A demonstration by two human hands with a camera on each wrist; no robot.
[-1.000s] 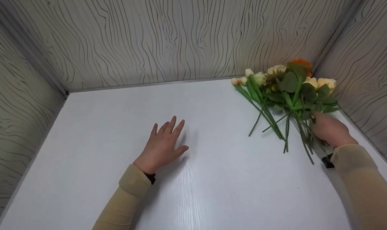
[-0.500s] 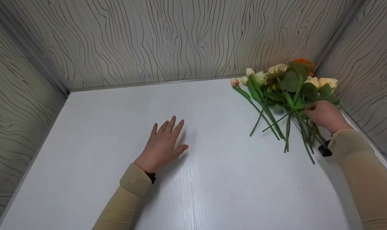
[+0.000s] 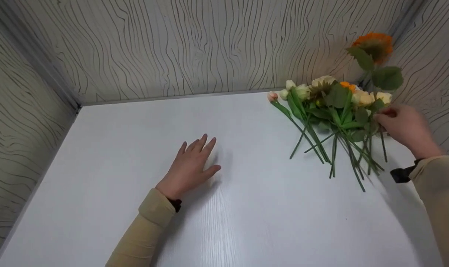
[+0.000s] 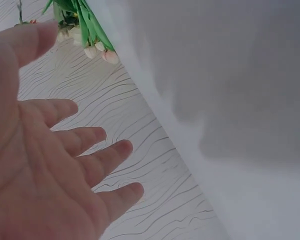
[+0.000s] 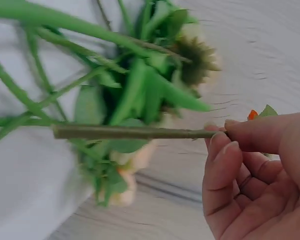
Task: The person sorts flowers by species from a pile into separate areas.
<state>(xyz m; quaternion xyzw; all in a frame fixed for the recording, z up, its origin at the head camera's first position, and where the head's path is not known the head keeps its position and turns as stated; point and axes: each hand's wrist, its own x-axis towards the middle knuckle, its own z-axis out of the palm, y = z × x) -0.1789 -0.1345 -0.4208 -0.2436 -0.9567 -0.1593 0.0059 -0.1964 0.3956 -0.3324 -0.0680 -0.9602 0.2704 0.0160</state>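
Note:
My right hand (image 3: 408, 124) pinches the stem of an orange flower (image 3: 376, 48) between thumb and fingers, at the right end of the table. The orange bloom and its two broad leaves rise above the other flowers. In the right wrist view the lower stem (image 5: 135, 132) points away from the fingertips, in front of the pile. My left hand (image 3: 189, 167) hovers over the middle of the table with fingers spread and straight, holding nothing. Near the right hand lies a pile of flowers, with white tulips (image 3: 302, 91), a pink tulip (image 3: 272, 96) and cream blooms (image 3: 365, 98).
A white table (image 3: 116, 148) fills the area under both hands. Behind it stands a wall (image 3: 194, 48) with a wood-grain pattern, and a similar panel (image 3: 435, 74) closes the right side. Green stems (image 3: 332, 159) from the pile spread towards the front.
My right hand has drawn the orange flower out of the pile, lifting it up and to the right. Another smaller orange bloom now shows in the pile. The left hand has barely moved.

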